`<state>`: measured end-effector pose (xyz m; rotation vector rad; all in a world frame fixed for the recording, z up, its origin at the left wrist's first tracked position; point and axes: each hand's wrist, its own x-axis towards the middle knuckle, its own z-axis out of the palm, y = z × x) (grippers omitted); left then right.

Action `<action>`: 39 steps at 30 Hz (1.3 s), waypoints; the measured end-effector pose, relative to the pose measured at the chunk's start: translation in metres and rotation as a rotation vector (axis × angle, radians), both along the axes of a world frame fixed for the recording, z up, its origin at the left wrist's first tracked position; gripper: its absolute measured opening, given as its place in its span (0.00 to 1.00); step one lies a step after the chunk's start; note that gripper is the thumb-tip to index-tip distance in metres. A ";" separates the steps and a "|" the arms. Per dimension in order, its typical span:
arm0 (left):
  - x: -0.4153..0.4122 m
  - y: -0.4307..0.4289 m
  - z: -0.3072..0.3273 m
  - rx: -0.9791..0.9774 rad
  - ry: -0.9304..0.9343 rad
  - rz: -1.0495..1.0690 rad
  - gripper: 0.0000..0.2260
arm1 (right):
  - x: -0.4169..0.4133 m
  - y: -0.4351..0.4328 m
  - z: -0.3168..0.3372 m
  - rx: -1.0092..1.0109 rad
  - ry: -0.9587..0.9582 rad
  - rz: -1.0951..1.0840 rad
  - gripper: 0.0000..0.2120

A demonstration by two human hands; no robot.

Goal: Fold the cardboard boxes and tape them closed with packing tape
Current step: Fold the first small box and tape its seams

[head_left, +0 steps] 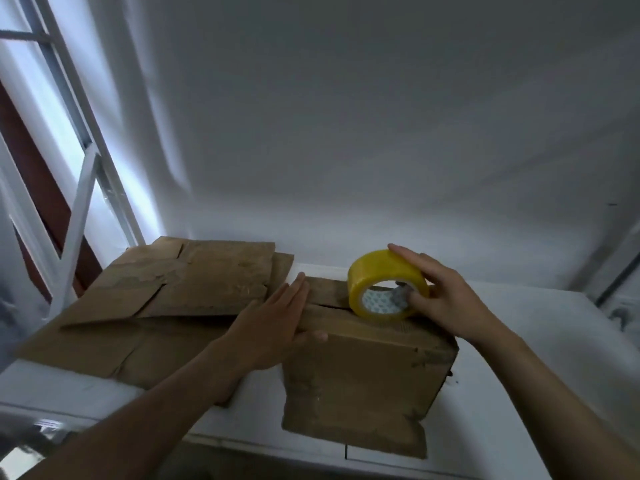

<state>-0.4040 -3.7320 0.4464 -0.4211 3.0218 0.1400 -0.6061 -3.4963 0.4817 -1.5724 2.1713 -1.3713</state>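
My right hand grips a glossy yellow tape roll atop the worn brown box; at nine o'clock, my flat, released left hand presses its flap.

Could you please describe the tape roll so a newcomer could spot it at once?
On the white surface stands a folded cardboard box, right of a pile of flattened cardboard. The tape roll stands on edge on its top, held by the right hand. It is the only yellow round thing.

Yellow tape roll upright atop closed box
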 end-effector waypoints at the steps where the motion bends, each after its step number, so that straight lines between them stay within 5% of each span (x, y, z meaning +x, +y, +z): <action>1: -0.001 -0.001 0.001 -0.009 -0.001 -0.002 0.46 | 0.000 0.002 -0.008 -0.056 -0.065 -0.003 0.34; 7: -0.012 -0.029 0.017 -0.003 -0.067 -0.052 0.49 | 0.005 -0.002 -0.027 -0.160 -0.188 0.021 0.33; 14: -0.019 -0.018 0.005 -0.146 -0.056 -0.146 0.44 | 0.015 -0.010 -0.038 -0.221 -0.112 -0.016 0.30; 24: -0.023 -0.004 0.004 -0.093 -0.067 -0.056 0.51 | 0.010 -0.001 -0.002 -0.121 0.021 -0.026 0.29; 33: -0.025 0.006 0.002 -0.138 -0.023 -0.033 0.50 | 0.014 0.002 -0.042 -0.242 -0.091 -0.060 0.34; 39: -0.049 0.032 -0.009 -0.011 0.149 -0.172 0.46 | 0.015 -0.006 -0.049 -0.279 0.023 -0.047 0.31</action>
